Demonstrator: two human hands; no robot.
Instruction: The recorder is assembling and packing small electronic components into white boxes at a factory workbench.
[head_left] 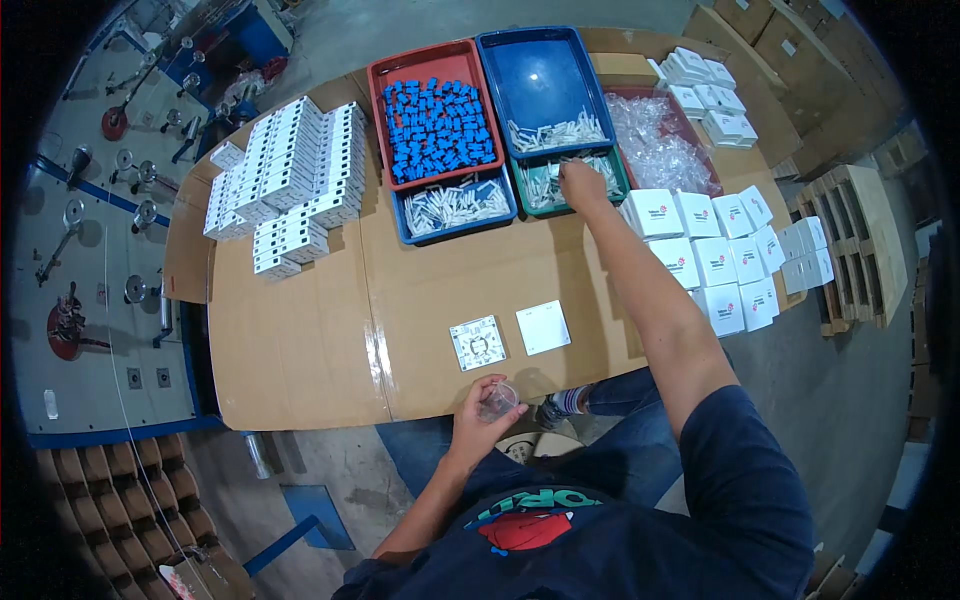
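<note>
Cardboard sheeting covers the tabletop (pixel 300 340), set on a concrete workshop floor with machinery at 9 o'clock and pallets at 3 o'clock.

Supply trays sit in a cluster at 12 o'clock, within one arm's reach: a red tray (pixel 385 75) of blue parts, a blue tray (pixel 455 205) of white pieces below it, a large blue tray (pixel 545 75), and a green tray (pixel 610 180).

The right hand (pixel 582 182) is extended into the green tray, fingers curled down onto the white pieces; whether they pinch one I cannot tell.

The left hand (pixel 482 412) rests at the near edge, 6 o'clock, fingers wrapped around a small clear bag (pixel 499 400), kept close to the body, apparently ready to receive parts.

Between the hands lie a patterned square plate (pixel 477 343) and a plain white square plate (pixel 543 327), side by side, apart.

White boxes (pixel 715 260) are ranked at 2 o'clock; stacked white boxes (pixel 290 180) stand at 10 o'clock. Clear bags (pixel 655 140) fill a bin beside the green tray.
</note>
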